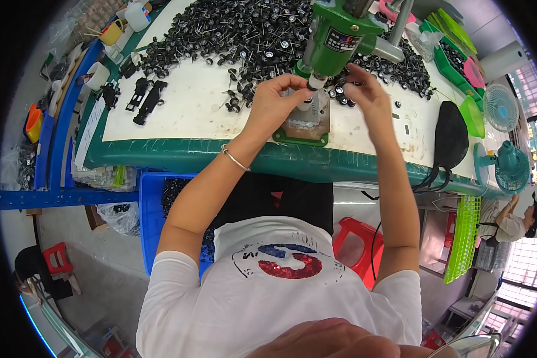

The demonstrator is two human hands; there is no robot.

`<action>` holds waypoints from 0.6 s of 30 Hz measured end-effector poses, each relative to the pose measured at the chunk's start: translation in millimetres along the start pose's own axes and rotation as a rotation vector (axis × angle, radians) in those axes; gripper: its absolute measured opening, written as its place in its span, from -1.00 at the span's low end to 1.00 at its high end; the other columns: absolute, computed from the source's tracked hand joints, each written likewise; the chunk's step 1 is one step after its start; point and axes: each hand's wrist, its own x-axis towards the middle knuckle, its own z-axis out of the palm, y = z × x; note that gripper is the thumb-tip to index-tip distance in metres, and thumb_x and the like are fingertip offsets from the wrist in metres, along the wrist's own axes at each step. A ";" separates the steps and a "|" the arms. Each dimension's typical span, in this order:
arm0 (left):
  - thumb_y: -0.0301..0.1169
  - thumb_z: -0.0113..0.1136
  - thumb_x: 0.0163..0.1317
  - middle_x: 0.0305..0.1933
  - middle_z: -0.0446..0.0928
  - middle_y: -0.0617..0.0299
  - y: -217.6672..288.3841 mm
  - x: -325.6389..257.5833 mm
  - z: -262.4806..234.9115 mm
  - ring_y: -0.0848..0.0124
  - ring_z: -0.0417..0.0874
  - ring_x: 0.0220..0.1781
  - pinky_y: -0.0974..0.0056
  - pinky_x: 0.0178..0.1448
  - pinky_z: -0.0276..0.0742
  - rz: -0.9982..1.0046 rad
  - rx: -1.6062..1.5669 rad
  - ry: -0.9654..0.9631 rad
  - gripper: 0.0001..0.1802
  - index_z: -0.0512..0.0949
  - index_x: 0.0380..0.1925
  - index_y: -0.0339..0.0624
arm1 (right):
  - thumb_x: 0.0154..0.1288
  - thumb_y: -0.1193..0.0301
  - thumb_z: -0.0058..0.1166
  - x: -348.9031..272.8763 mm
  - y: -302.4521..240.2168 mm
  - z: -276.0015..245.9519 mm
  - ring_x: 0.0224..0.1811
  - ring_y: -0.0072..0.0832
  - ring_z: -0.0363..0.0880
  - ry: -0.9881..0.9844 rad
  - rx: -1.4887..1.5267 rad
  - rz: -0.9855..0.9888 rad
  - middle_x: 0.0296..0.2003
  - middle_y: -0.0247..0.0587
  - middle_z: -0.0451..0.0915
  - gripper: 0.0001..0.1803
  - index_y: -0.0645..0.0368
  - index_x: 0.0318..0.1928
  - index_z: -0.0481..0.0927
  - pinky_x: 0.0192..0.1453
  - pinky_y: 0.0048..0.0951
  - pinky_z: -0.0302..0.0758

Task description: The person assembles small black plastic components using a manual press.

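White-topped and green-edged, the bench is carrying a broad pile of black wheels on thin metal axles, with a few black chassis pieces lying toward its left side. Near the front edge a green press is standing on its base, and a black cloth item is lying farther right.

At the lower tip of the press's ram, a small black part is sitting between the ends of the left thumb and forefinger. The left hand is pinching it, those two fingers nearly meeting around it. Its forearm is slanting up and inward, a pale bracelet circling the wrist, the elbow bending out from the body.

On the press's other side, the right hand is hovering near the wheels, fingers curling loosely and thumb standing apart from forefinger; blur is hiding whether they are gripping anything, so I cannot tell. The right forearm is rising almost straight. Under the bench, a blue bin and a red stool are standing.
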 end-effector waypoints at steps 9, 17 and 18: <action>-0.44 0.31 0.12 -0.42 0.59 0.35 3.2 4.4 9.5 0.65 0.53 -0.40 0.48 -0.29 0.48 0.016 -0.038 0.019 -0.87 0.65 -0.35 -0.25 | 0.39 0.28 -0.01 96.1 -83.2 -49.4 -0.11 -0.50 0.49 0.137 0.464 -0.217 -0.10 -0.26 0.57 -0.63 0.31 0.05 0.53 0.07 -0.45 0.36; -0.42 0.31 0.16 -0.40 0.59 0.36 -5.6 5.6 4.7 0.66 0.50 -0.35 0.49 -0.21 0.45 0.097 -0.034 -0.027 -0.85 0.63 -0.32 -0.26 | 0.37 0.22 0.09 159.3 -186.8 -60.5 -0.75 -0.77 0.00 -0.280 1.112 0.687 -0.66 -0.59 0.19 -0.75 0.16 -0.23 0.54 -0.73 -0.67 -0.11; -0.42 0.31 0.16 -0.40 0.59 0.36 -7.6 6.4 4.8 0.66 0.50 -0.35 0.49 -0.21 0.45 0.093 -0.033 -0.026 -0.85 0.63 -0.32 -0.26 | 0.37 0.22 0.09 148.4 -184.2 -40.3 -0.75 -0.77 0.00 -0.280 1.114 0.690 -0.66 -0.59 0.19 -0.75 0.16 -0.23 0.54 -0.73 -0.67 -0.11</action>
